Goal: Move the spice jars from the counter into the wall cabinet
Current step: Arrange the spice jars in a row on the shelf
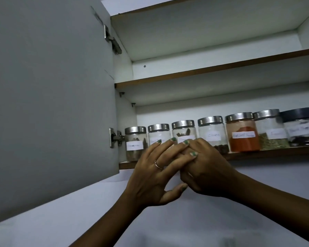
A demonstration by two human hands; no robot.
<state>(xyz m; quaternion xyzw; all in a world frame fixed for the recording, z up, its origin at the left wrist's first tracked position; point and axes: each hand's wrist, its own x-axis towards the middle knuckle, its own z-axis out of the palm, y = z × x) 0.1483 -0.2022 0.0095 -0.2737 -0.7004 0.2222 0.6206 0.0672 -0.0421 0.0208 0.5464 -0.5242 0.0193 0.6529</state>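
Risk of toppling clear glass steel-lidded spice jars (pixel 183 134) just beyond overlapped left hand (pixel 156 172) and right hand (pixel 206 168), both holding nothing visible, if pushed forward.

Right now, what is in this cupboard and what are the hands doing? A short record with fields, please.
cabinet door: open, swung to the left
bottom shelf: seven labelled jars in a row
red powder jar: fifth from left, steel lid
black-lidded jar: far right
upper shelf: nothing visible on it
left hand: fingers straight, resting over right hand
right hand: in front of the jars, grip hidden
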